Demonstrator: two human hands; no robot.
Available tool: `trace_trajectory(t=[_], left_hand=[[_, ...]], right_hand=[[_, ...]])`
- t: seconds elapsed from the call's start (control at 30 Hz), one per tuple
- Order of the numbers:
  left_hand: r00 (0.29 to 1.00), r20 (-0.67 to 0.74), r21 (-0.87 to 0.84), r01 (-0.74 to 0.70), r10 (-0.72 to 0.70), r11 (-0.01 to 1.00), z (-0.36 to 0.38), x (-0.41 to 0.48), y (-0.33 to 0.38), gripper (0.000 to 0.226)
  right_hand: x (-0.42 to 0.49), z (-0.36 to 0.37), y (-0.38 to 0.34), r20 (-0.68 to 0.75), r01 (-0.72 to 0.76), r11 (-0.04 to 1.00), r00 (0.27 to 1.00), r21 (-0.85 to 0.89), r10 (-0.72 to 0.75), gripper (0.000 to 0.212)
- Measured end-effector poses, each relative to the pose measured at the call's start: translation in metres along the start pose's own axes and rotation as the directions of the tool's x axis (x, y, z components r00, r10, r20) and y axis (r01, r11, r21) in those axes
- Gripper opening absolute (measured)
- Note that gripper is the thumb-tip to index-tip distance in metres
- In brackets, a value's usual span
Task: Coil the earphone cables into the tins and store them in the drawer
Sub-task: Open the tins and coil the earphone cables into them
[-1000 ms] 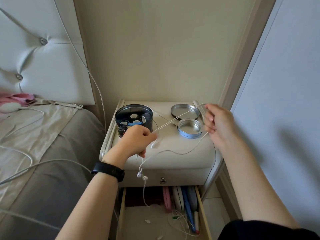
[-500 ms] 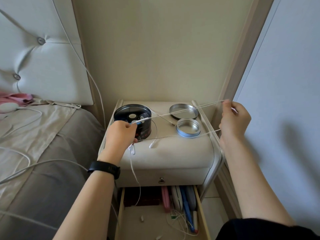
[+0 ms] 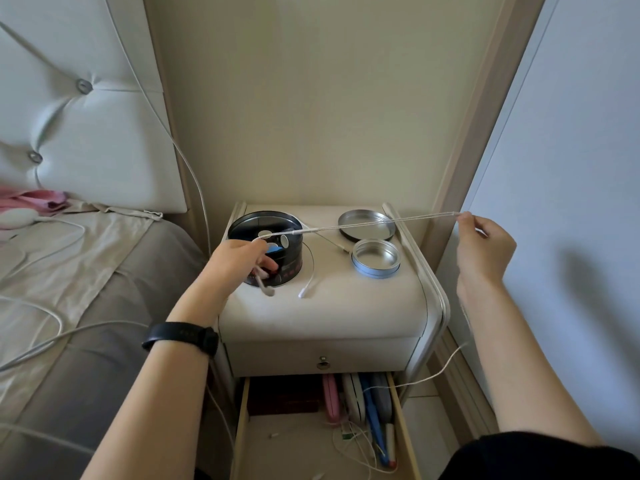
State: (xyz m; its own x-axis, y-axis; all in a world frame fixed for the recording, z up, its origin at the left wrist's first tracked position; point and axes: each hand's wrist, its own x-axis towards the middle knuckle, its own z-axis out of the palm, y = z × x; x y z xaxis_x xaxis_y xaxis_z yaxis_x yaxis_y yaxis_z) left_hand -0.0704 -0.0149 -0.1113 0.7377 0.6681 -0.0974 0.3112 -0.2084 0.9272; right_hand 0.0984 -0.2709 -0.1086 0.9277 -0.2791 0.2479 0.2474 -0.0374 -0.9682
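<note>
Head view: the left hand and right hand each pinch the earphone cable, stretched taut above the nightstand. No coiling has begun: the small tin near the right edge is empty, its lid lies behind it, and the drawer is open.

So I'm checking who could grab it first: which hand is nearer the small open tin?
Right, narrowly. The right hand is off the nightstand's edge, beside the small tin, pinching the cable. The left hand is across the top, at the big black tin.
</note>
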Motion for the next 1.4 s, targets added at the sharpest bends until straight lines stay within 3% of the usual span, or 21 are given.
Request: trace_trajectory(t=[0.1, 0.3, 0.37, 0.43, 0.5, 0.6, 0.67, 0.77, 0.93, 1.07, 1.13, 1.17, 1.23, 1.3, 1.37, 1.4], left_hand=[[0.974, 0.222, -0.368, 0.049, 0.036, 0.928, -0.002, -0.005, 0.004, 0.049], [0.763, 0.597, -0.648, 0.276, 0.248, 0.71, -0.021, -0.018, 0.013, 0.032], [0.671, 0.644, -0.731, 0.397, 0.367, 0.555, -0.021, -0.018, 0.013, 0.047], [0.575, 0.616, -0.778, 0.553, 0.538, 0.298, -0.021, -0.019, 0.012, 0.041], [0.617, 0.536, -0.775, 0.63, 0.576, 0.047, -0.021, -0.019, 0.015, 0.029], [0.803, 0.364, -0.836, 0.504, 0.472, -0.214, -0.02, -0.018, 0.015, 0.026], [0.838, 0.302, -0.827, 0.468, 0.455, -0.312, -0.02, -0.02, 0.018, 0.025], [0.849, 0.307, -0.808, 0.471, 0.429, -0.354, -0.02, -0.019, 0.018, 0.028], [0.86, 0.283, -0.857, 0.425, 0.424, -0.29, -0.017, -0.017, 0.012, 0.048], [0.929, 0.118, -0.967, 0.188, 0.349, -0.173, -0.014, -0.013, 0.014, 0.038], [0.955, 0.02, -0.988, 0.063, 0.295, -0.139, -0.015, -0.01, 0.016, 0.038], [0.967, -0.043, -0.997, -0.024, 0.25, -0.077, -0.015, -0.008, 0.016, 0.04], [0.971, -0.151, -0.968, -0.183, 0.185, 0.172, -0.014, -0.005, 0.016, 0.043], [0.959, -0.22, -0.82, -0.28, 0.177, 0.499, -0.011, -0.003, 0.013, 0.044], [0.926, -0.283, -0.494, -0.364, 0.25, 0.79, -0.006, -0.004, 0.012, 0.04], [0.906, -0.276, -0.299, -0.398, 0.321, 0.867, -0.003, -0.005, 0.011, 0.038]], right_hand=[[0.0, -0.003, 0.001, 0.002, -0.089, 0.996, 0.996, 0.013, 0.089, 0.014], [0.006, -0.007, 0.015, 0.074, -0.213, 0.971, 0.972, -0.113, 0.222, 0.008], [0.005, -0.007, 0.021, 0.213, -0.198, 0.947, 0.944, -0.252, 0.254, 0.007], [0.002, -0.005, 0.026, 0.387, -0.124, 0.885, 0.866, -0.448, 0.317, 0.008], [-0.003, -0.005, 0.028, 0.538, -0.009, 0.783, 0.722, -0.621, 0.435, 0.013], [-0.015, -0.004, 0.022, 0.647, 0.181, 0.655, 0.484, -0.733, 0.59, 0.023], [-0.021, -0.003, 0.019, 0.665, 0.258, 0.62, 0.415, -0.741, 0.621, 0.025], [-0.025, 0.001, 0.016, 0.689, 0.341, 0.599, 0.382, -0.725, 0.616, 0.023], [-0.03, 0.004, 0.019, 0.695, 0.258, 0.646, 0.3, -0.718, 0.653, 0.024], [-0.031, 0.005, 0.016, 0.709, 0.298, 0.648, 0.197, -0.701, 0.677, 0.023], [-0.031, 0.004, 0.013, 0.742, 0.309, 0.683, 0.148, -0.662, 0.653, 0.024], [-0.031, 0.004, 0.011, 0.763, 0.284, 0.713, 0.129, -0.641, 0.634, 0.023], [-0.029, 0.003, 0.007, 0.81, 0.203, 0.784, 0.117, -0.586, 0.575, 0.023], [-0.028, 0.001, 0.002, 0.865, 0.121, 0.857, 0.108, -0.501, 0.49, 0.023], [-0.028, -0.002, -0.005, 0.918, 0.022, 0.919, 0.047, -0.394, 0.393, 0.022], [-0.029, -0.003, -0.009, 0.942, -0.035, 0.941, 0.002, -0.337, 0.337, 0.021]])
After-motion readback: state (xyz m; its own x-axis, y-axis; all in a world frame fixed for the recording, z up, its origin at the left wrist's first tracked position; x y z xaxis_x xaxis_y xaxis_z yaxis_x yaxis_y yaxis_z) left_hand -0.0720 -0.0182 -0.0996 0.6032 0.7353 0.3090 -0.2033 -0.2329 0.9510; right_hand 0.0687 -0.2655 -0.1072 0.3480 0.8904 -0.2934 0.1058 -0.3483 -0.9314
